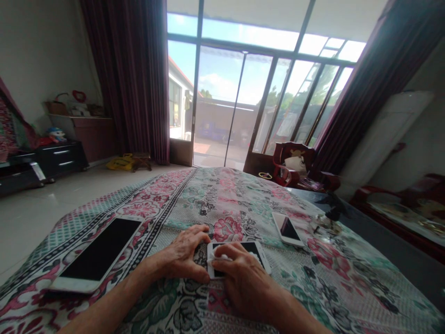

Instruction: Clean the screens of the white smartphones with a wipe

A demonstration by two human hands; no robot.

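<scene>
A white smartphone (259,253) with a dark screen lies sideways on the patterned tablecloth (194,204). My left hand (184,255) is at its left end, thumb and fingers at the two corners, steadying it. A wad of white tissue (217,255) is pinched in my right hand (241,273) and pressed against the screen, partly hidden under the fingers. To the left lies a large white tablet (100,250), its black screen facing up. Another white phone (288,229) rests beyond my right hand, screen up.
A clear glass-like object (325,227) stands near the cloth's right side. A dark surface (347,227) borders the cloth there. Beyond are a carved wooden chair (295,167), glass doors (225,106), purple curtains (135,79), a black drawer unit (62,157) and a yellow object (121,162) on the floor.
</scene>
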